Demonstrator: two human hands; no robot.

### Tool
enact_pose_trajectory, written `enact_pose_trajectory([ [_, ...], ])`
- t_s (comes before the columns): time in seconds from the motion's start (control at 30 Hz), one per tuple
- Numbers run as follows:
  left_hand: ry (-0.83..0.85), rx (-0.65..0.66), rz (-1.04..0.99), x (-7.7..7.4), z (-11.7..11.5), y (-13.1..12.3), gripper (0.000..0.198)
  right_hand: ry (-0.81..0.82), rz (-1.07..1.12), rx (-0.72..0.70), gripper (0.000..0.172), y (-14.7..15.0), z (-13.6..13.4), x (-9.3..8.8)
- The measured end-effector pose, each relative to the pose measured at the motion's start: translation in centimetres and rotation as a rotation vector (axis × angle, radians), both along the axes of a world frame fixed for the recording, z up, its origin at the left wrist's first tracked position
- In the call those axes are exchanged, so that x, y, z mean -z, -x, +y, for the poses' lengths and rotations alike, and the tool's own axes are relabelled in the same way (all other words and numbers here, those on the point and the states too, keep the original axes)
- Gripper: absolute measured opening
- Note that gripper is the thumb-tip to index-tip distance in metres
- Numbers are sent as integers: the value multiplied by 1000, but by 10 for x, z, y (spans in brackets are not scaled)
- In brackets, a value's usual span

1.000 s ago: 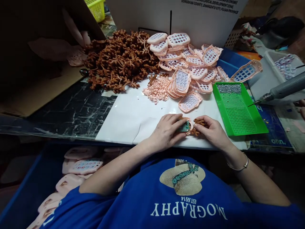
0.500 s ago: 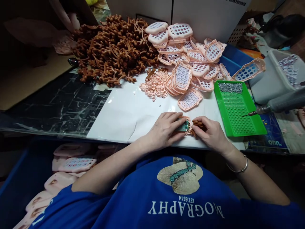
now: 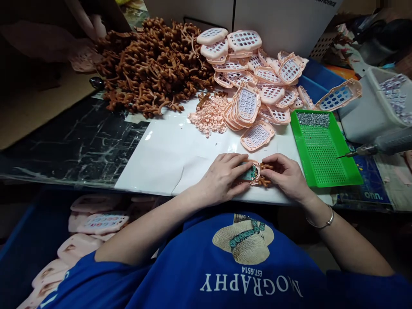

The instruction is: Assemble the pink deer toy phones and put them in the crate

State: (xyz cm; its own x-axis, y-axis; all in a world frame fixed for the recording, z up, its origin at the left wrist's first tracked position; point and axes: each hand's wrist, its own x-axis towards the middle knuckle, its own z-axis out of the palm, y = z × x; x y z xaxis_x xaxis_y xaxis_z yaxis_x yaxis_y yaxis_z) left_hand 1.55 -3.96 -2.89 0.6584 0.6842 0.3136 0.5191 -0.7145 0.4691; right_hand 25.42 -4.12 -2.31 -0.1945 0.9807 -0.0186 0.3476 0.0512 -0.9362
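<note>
On the white sheet [image 3: 161,150] in front of me lies a pink plastic shell with a green circuit board [image 3: 252,172] in it. My left hand [image 3: 223,177] is closed over the shell's left part, the fingers along its far edge and the thumb along its near edge, hiding much of it. At the shell's right end sits a brown antler-shaped piece [image 3: 265,181]. My right hand [image 3: 286,175] pinches this brown piece between thumb and fingers, against the shell's end.
Beyond my hands are a heap of brown antler-shaped pieces [image 3: 151,68], small pink parts [image 3: 210,115] and a pile of pink keypad shells [image 3: 247,103]. A green tray [image 3: 325,163] of screws [image 3: 312,119] stands right, an electric screwdriver [image 3: 380,146] jutting over it. Finished-looking pink shells [image 3: 80,249] fill a blue bin lower left.
The right fingers have shifted a little on the brown piece, so more of it shows beside the shell. My left hand stays on the shell. The whole view has moved slightly.
</note>
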Motion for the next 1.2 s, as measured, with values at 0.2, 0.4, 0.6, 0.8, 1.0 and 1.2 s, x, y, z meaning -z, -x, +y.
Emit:
enact_pose_trajectory([
  [0.2,-23,5,-14,1,0,0,49,39,78,-25,27,-2,1,1],
  [0.4,-12,7,-5,-2,-1,1,48,127,62,-26,27,1,3,-5],
  [0.6,0,10,-1,-1,0,2,48,43,-30,12,22,4,1,-5],
  [0.8,-28,16,-5,2,0,3,48,-136,-329,-141,12,3,8,-16],
  [1.0,-9,14,-11,2,0,2,48,-205,-383,-144,18,-1,5,-14],
  [1.2,-6,2,4,0,-1,0,47,-245,-246,-106,16,-1,-11,-11],
])
